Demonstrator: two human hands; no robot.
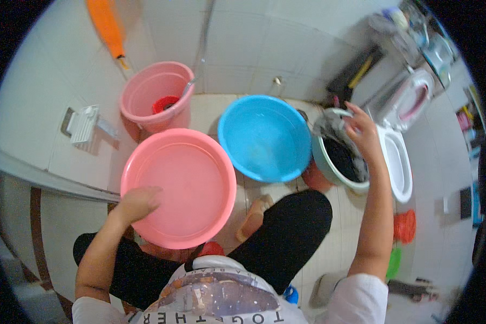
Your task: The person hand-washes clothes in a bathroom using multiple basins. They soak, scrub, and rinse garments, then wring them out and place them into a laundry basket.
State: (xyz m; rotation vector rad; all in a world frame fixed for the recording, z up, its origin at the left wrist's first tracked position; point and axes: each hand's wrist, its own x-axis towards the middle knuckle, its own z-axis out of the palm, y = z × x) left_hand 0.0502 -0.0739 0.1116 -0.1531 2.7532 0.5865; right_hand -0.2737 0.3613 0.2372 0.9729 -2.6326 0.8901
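My left hand (139, 203) is over the near-left rim of a pink plastic basin (182, 190) holding cloudy water, with nothing seen in it. My right hand (360, 127) is raised at the rim of a pale green tub (342, 178), beside a grey cloth (333, 124) that lies over dark cloth (342, 156) in the tub. Blur hides whether its fingers pinch the cloth. Between the pink basin and the tub stands a blue plastic basin (265, 137) with water in it.
A pink bucket (158, 87) with a red item (164, 104) inside stands by the back-left wall. A white potty seat with a raised lid (396, 162) is right of the tub. An orange item (107, 30) and a white wall rack (85, 125) are at left. My bare foot (253, 218) is between basins.
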